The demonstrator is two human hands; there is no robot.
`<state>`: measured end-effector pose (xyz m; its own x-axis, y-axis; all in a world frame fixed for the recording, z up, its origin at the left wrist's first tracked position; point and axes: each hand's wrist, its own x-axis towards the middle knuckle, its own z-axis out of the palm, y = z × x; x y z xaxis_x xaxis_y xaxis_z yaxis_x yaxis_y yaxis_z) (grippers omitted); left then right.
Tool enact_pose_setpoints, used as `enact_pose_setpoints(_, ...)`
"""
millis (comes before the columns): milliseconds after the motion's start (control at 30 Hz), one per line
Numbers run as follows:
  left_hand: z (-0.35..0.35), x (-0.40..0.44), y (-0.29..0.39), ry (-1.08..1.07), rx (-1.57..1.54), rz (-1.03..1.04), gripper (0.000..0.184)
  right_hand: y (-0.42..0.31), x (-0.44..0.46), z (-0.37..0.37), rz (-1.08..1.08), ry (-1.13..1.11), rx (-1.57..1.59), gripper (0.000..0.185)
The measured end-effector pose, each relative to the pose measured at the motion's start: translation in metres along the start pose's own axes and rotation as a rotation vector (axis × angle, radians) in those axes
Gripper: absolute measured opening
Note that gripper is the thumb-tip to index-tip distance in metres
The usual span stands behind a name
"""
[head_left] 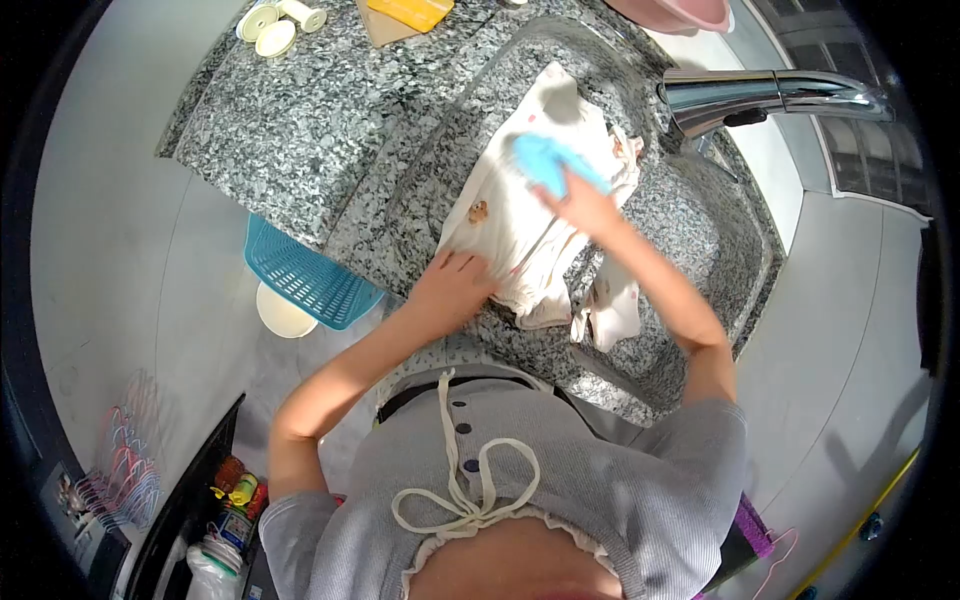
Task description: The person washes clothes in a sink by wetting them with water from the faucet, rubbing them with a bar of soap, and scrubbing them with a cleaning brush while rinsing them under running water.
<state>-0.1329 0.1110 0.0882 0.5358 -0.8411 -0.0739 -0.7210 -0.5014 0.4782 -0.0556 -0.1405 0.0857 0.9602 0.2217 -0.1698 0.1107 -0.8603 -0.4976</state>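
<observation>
A wet-looking white garment with small printed figures lies spread over the speckled stone washbasin, part of it bunched on the right. My left hand is at its lower left edge, fingers curled down onto the cloth. Higher up, my right hand grips a light blue scrubbing brush against the fabric. Motion smears the brush, so its bristles cannot be made out. A loose end of the cloth hangs toward the basin's hollow below my right forearm.
A chrome faucet reaches in from the upper right, near a pink basin. Yellow packet and cream lids lie along the counter's far edge. Below the counter's left side is a blue basket; hangers are lower left.
</observation>
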Motion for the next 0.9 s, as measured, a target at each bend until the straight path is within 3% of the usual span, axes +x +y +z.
enact_pose_setpoints(33,0.004,-0.003,-0.001,-0.006,0.003,-0.01,0.022,-0.012,-0.007,0.026,-0.401,0.209,-0.027,0.06)
enact_pose_setpoints(100,0.014,-0.006,-0.005,-0.021,0.011,-0.023,0.022,-0.052,-0.023,0.047,-0.203,-0.051,0.043,0.055)
enact_pose_setpoints(200,0.009,-0.008,-0.002,-0.04,0.002,-0.07,0.022,-0.035,0.034,0.051,0.002,-0.044,-0.082,0.051)
enact_pose_setpoints(233,0.009,-0.009,-0.001,-0.058,0.007,-0.078,0.022,-0.012,0.064,0.047,0.147,-0.093,0.06,0.051)
enact_pose_setpoints(300,0.009,-0.007,-0.002,-0.083,0.026,-0.089,0.022,0.014,0.087,0.031,0.13,0.176,-0.193,0.054)
enact_pose_setpoints(367,-0.004,-0.008,-0.002,-0.104,-0.003,-0.101,0.023,0.009,0.068,0.027,0.198,0.091,0.104,0.056)
enact_pose_setpoints(433,-0.008,-0.009,0.0,-0.101,-0.019,-0.115,0.024,-0.015,0.021,0.045,-0.213,0.157,-0.031,0.056)
enact_pose_setpoints(500,-0.005,-0.009,0.001,-0.083,-0.011,-0.117,0.025,-0.048,-0.017,0.043,-0.385,0.008,-0.17,0.052)
enact_pose_setpoints(567,-0.004,-0.008,0.002,-0.119,-0.024,-0.137,0.026,-0.001,0.025,0.086,-0.293,0.175,0.211,0.054)
enact_pose_setpoints(600,-0.004,-0.007,0.002,-0.137,-0.026,-0.147,0.026,0.0,0.047,0.059,-0.147,0.033,-0.32,0.055)
enact_pose_setpoints(633,-0.004,-0.008,0.002,-0.127,-0.04,-0.141,0.026,0.02,0.082,0.054,0.127,-0.052,-0.18,0.056)
enact_pose_setpoints(667,-0.004,-0.008,0.001,-0.114,-0.049,-0.135,0.026,0.036,0.095,0.045,0.09,0.143,-0.081,0.055)
enact_pose_setpoints(700,-0.005,-0.009,0.0,-0.104,-0.059,-0.128,0.026,0.036,0.098,0.029,0.108,0.161,-0.173,0.055)
enact_pose_setpoints(767,-0.005,-0.008,-0.004,-0.093,-0.056,-0.124,0.027,-0.013,0.059,0.002,0.229,-0.136,0.199,0.052)
enact_pose_setpoints(800,-0.003,-0.009,-0.002,-0.086,-0.066,-0.127,0.028,-0.004,0.033,0.036,-0.3,0.16,-0.119,0.051)
enact_pose_setpoints(867,-0.004,-0.008,0.0,-0.115,-0.027,-0.135,0.029,0.005,0.009,0.095,-0.505,0.28,0.252,0.052)
enact_pose_setpoints(900,-0.004,-0.007,0.0,-0.131,-0.007,-0.142,0.029,0.002,0.017,0.084,-0.484,0.265,0.212,0.052)
